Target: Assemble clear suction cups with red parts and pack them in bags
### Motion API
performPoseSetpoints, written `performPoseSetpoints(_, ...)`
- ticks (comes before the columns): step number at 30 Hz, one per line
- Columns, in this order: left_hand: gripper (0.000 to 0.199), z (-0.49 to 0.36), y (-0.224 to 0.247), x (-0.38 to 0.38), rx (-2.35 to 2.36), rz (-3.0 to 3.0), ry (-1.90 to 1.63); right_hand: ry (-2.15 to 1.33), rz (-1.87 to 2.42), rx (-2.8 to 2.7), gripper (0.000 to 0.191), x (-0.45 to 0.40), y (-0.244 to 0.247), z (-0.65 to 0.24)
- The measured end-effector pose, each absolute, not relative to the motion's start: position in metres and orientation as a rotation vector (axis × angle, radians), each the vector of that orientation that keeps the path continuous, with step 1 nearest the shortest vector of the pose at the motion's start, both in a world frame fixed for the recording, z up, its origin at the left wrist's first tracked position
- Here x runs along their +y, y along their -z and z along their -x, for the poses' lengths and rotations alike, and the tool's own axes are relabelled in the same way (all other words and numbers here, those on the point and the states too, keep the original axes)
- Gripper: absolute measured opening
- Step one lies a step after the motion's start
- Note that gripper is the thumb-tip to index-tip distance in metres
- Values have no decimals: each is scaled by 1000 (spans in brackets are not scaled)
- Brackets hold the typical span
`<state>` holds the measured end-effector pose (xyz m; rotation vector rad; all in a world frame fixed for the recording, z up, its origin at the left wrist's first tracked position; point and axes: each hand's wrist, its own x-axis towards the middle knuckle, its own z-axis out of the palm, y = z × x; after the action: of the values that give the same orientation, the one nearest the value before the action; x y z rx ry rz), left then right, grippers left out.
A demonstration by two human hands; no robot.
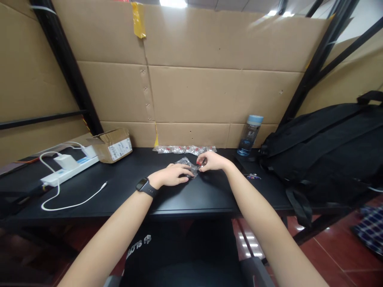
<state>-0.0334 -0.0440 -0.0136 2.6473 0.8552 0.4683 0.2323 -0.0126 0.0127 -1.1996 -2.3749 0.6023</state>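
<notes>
A small clear plastic bag [186, 161] lies on the black desk between my hands. My left hand [173, 174], with a dark watch on its wrist, rests over the near-left part of the bag with fingers stretched out. Something small and dark shows under its fingertips, too small to name. At the bag's right end, my right hand [212, 161] pinches with thumb and fingers around a small red piece [199, 162], mostly hidden by the fingers. Just behind, a row of clear packets [185, 149] with red bits inside lies along the cardboard wall.
An open cardboard box [115, 146] stands at the back left, beside a white power strip [72, 170] with chargers and a loose white cable [80, 205]. To the right are a water bottle [249, 135], a small colourful trinket [253, 176] and a large black backpack [326, 147].
</notes>
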Motion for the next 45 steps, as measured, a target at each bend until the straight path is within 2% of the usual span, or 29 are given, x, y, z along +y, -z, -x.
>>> performPoseSetpoints(8, 44, 29, 18, -45, 1007, -2692, -257, -587, 1252, -2422, 32, -10, -8, -231)
performPoseSetpoints(17, 42, 30, 23, -41, 927, -2713, -312, -490, 1248, -2376, 27, -6, 1, -220)
performPoseSetpoints(24, 48, 29, 13, -47, 997, -2757, -89, -667, 1213, -2480, 32, -7, -6, -231)
performPoseSetpoints(29, 51, 29, 9, -49, 1014, -2757, -38, -482, 1228, -2379, 28, -2, 0, -225)
performPoseSetpoints(34, 50, 31, 8, -48, 1038, -2726, -30, -518, 1223, -2329, 27, -3, 9, -213)
performPoseSetpoints(40, 50, 37, 10, -42, 999, -2743, -75, -125, 1590, -2133, 47, -8, 15, -197)
performPoseSetpoints(45, 44, 38, 11, -40, 1060, -2736, -110, -343, 1339, -2273, 29, -4, 14, -203)
